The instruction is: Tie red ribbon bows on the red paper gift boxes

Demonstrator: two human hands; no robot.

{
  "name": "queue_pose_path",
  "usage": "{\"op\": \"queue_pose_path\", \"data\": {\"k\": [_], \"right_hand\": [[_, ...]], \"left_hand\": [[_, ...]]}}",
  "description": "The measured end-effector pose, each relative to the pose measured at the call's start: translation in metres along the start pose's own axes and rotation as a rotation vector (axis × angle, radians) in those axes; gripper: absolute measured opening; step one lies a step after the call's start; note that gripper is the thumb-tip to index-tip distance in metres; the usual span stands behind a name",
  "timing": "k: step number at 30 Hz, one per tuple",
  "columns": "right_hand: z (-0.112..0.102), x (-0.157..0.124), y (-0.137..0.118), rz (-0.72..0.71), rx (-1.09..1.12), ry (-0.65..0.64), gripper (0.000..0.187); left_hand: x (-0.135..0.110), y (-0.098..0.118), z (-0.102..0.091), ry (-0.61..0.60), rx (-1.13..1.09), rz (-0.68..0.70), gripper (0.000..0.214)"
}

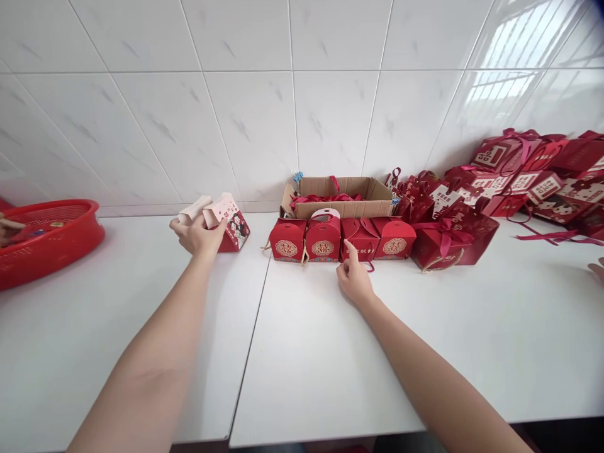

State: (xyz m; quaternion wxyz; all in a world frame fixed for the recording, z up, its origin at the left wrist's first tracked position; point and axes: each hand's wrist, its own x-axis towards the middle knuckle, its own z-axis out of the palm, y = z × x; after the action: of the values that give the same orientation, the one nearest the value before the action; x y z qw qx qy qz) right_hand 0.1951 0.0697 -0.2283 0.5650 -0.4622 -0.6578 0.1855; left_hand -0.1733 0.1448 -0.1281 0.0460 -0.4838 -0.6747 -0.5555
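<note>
My left hand (197, 236) is closed on a small red candy box (236, 233) with a cartoon couple on its side. Its pale top flaps stand up and apart, and the box rests on the left table. Over the right table, my right hand (353, 277) stretches its index finger toward a red box (362, 236) with gold writing, the fingertip at or very near its front. The other fingers curl, with nothing seen in them. That box stands in a row with red boxes bearing round gold emblems (287, 248), some with cords.
Behind the row sits an open cardboard box (377, 189) with dark red ribbons inside. A larger red box (453, 245) and stacked red gift boxes (509, 157) fill the right. At left is a red plastic basket (75, 242) with another person's hand; other fingers (597, 269) show at the right edge.
</note>
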Motion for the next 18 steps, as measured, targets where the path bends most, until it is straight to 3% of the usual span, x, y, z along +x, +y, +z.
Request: {"op": "queue_pose_path", "data": {"k": [3,6,9,14,16,18], "right_hand": [[0.0,0.002,0.002,0.015,0.041,-0.011,0.06],[0.0,0.003,0.0,0.034,0.035,-0.017,0.061],[-0.001,0.004,-0.004,0.033,0.006,-0.034,0.06],[-0.004,0.001,-0.017,0.042,-0.051,-0.087,0.049],[-0.006,0.0,-0.025,0.046,-0.057,-0.108,0.045],[-0.01,0.0,-0.036,0.032,-0.046,-0.136,0.042]], "left_hand": [[0.008,-0.004,-0.007,0.004,0.198,-0.113,0.029],[0.006,-0.002,-0.023,-0.014,0.279,-0.045,0.022],[-0.006,0.004,-0.046,0.06,0.209,0.067,0.014],[-0.039,0.034,-0.086,0.229,-0.001,0.161,0.027],[-0.061,0.052,-0.093,0.2,-0.055,0.193,0.029],[-0.089,0.071,-0.092,0.09,-0.183,0.258,0.02]]}}
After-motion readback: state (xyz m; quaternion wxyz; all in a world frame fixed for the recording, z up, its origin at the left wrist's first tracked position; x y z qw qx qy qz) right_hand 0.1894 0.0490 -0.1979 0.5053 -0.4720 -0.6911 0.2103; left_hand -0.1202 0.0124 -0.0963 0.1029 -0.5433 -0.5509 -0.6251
